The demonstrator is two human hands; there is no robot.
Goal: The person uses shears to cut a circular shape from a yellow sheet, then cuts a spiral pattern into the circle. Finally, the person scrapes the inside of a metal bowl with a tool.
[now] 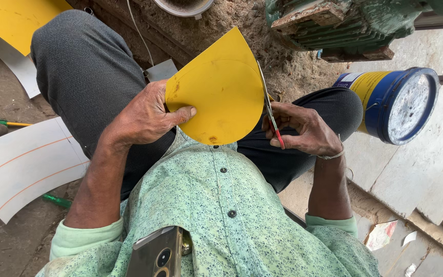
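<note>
Yellow sheet (216, 95), a stiff piece with one rounded edge and one pointed top, sits in the middle of the head view, held above the lap of a seated person in dark trousers and a green patterned shirt. The left hand (147, 115) grips the sheet at its left edge, thumb pressed flat on the yellow face and fingers curled behind it, a firm pinch rather than a fist. The right hand (303, 128) is closed around the red handles of a pair of scissors (270, 110), whose blades run up along the right edge of the sheet, touching it. How far the blades are parted is too fine to tell.

To cut well here, it seems wise to keep the sheet steady in the left hand and turn it into the blades, so the cut follows the curve smoothly, with thumb and fingers kept away from the cutting line.

Around the person: a blue and yellow tin (393, 102) lies on its side to the right, a white curved sheet with orange lines (24, 164) lies on the ground to the left, and sawdust covers the ground ahead. A phone (157, 254) pokes out of the shirt pocket.
</note>
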